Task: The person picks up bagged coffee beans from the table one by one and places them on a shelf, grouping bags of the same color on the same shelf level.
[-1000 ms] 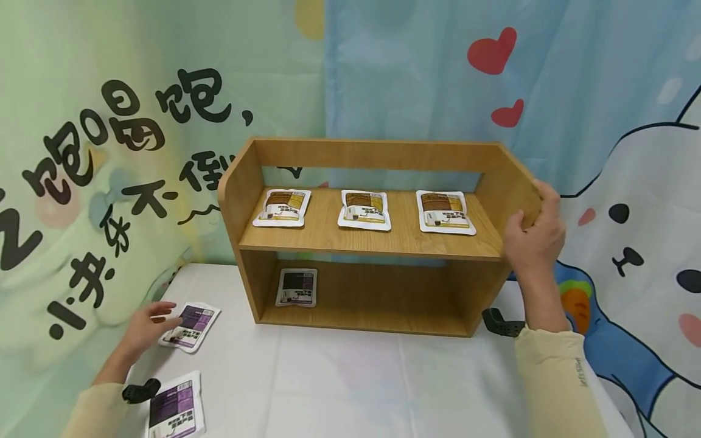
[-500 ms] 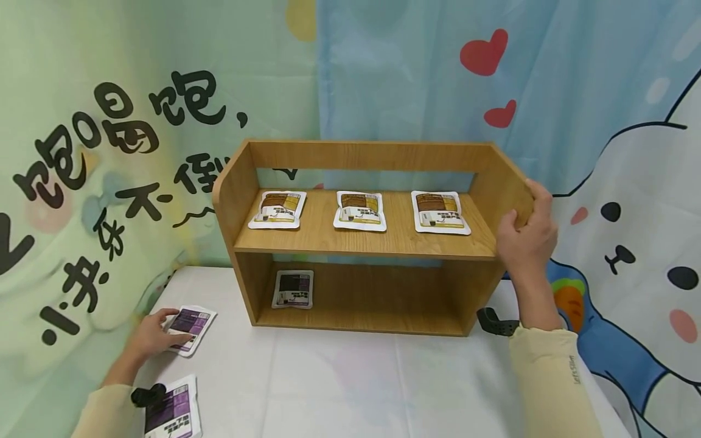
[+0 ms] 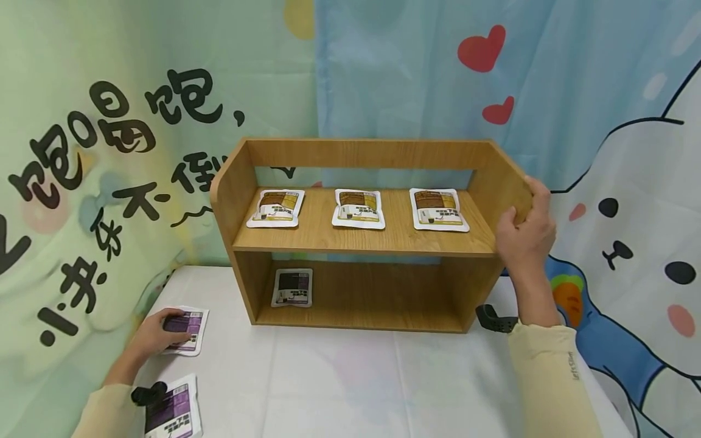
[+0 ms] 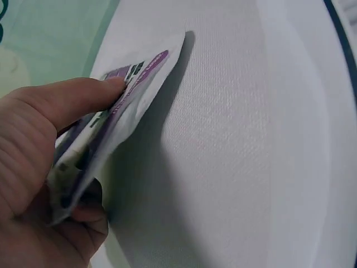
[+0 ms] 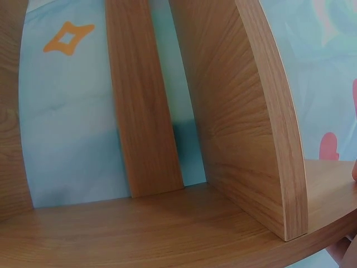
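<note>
On the left of the white table, my left hand (image 3: 149, 337) pinches a flat white-edged pouch with a purple label (image 3: 191, 333). In the left wrist view the thumb lies across the face of this purple pouch (image 4: 131, 106), fingers curl beneath it, and it tilts up off the cloth. A two-tier wooden shelf (image 3: 361, 153) stands in the middle. My right hand (image 3: 527, 234) grips the edge of its right side panel; the right wrist view shows the shelf's boards (image 5: 234, 111) and only a sliver of fingers at the right edge.
A second purple pouch (image 3: 174, 409) lies nearer, partly under the left wrist. Three brown-and-yellow pouches (image 3: 276, 208) lie spaced along the upper tier. A dark-labelled pouch (image 3: 292, 288) leans at the left of the lower tier. Printed curtains (image 3: 383, 73) hang behind.
My left hand has come down over the purple pouch, taken hold of it and shifted it slightly left. The right hand keeps its grip on the shelf. The head view has shifted a little.
</note>
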Available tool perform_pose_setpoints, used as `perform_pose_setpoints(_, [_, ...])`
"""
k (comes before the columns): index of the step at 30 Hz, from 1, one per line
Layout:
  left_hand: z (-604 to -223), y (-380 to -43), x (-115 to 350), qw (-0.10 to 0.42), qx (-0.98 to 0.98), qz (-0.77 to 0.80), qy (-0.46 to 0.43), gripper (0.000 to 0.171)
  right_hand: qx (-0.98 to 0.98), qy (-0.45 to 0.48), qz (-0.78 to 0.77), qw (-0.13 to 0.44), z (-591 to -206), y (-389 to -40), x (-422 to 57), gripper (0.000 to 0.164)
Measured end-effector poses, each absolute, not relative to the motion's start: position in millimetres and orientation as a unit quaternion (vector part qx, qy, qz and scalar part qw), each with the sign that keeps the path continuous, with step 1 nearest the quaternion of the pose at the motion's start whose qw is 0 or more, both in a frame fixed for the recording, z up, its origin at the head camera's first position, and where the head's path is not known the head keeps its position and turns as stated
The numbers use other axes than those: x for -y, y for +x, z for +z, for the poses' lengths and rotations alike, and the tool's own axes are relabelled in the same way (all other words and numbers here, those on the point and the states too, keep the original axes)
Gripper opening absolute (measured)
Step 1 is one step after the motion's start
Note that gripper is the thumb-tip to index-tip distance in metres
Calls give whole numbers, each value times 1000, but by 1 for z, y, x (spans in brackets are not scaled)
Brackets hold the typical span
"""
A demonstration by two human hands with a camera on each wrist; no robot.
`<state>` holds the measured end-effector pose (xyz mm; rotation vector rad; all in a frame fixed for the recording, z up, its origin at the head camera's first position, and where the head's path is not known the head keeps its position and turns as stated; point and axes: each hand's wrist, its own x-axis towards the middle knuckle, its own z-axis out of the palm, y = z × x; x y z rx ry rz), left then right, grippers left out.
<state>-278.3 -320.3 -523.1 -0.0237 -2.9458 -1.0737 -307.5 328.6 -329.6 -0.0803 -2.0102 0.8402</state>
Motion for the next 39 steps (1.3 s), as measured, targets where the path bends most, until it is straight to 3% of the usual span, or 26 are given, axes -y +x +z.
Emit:
perform_pose_setpoints(10, [-525, -276, 308, 39, 911, -411, -19, 58, 820, -40, 344, 455, -331, -306, -327, 49])
perform_pose_setpoints(21, [-523, -258, 277, 23, 899, -437, -12, 66, 819, -39, 342, 459, -329, -306, -328, 49])
perform_pose_setpoints(39, [-525, -236, 191, -27, 854, -515, -72, 62, 821, -30, 344, 455, -330, -306, -329, 50])
